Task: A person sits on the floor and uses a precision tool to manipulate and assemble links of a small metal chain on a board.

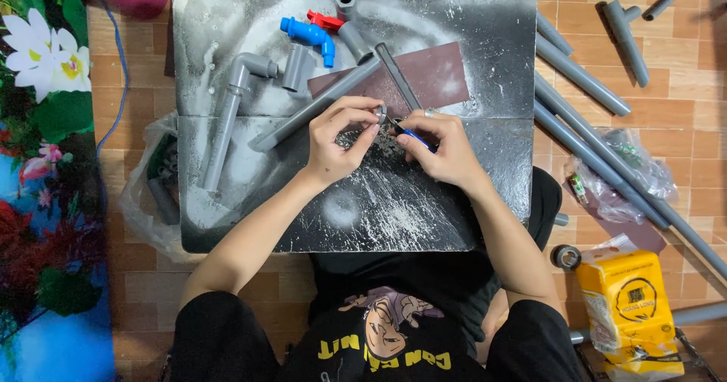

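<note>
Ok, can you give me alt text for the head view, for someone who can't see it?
Seen from above, a seated person's left hand pinches a small grey ring while the right hand works at it with a blue-handled tool, over a scuffed black board. Grey pipes and a blue tap lie on the board.

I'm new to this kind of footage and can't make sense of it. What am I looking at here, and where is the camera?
The one picture comes from a camera worn on a person's head, looking down at their lap. No machine: just two bare hands over a black, paint-flecked board on a tiled floor. The left hand pinches a small grey ring-shaped piece; the right hand holds a small blue-handled tool against it. On the board lie grey pipes, a blue tap and a brown sheet. More pipes and a yellow packet lie on the floor.
</note>
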